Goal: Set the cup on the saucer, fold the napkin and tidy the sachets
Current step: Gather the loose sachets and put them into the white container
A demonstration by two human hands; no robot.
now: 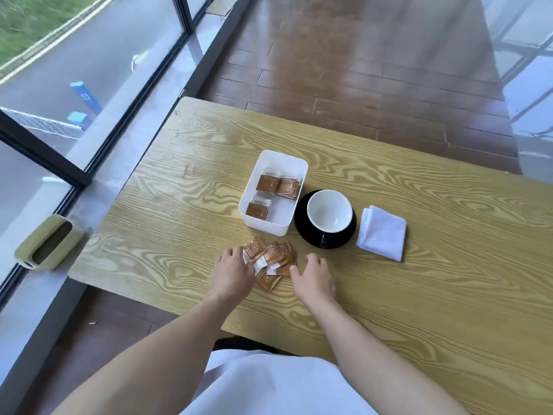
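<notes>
A cup (pixel 329 212), black outside and white inside, stands on a black saucer (pixel 302 226) in the middle of the wooden table (pixel 419 280). To its right lies a folded white napkin (pixel 381 233). A white box (pixel 248 202) left of the saucer holds several brown sachets (pixel 278 184). A loose pile of brown sachets (pixel 273 260) lies on the table in front of the box. My left hand (pixel 232 272) rests flat on the pile's left side, fingers spread. My right hand (pixel 312 278) lies palm down at the pile's right edge, holding nothing.
A green container (pixel 49 242) sits on the window ledge at the left, beside the table's left edge. Glass windows run along the left. Dark wooden floor lies beyond the table's far edge.
</notes>
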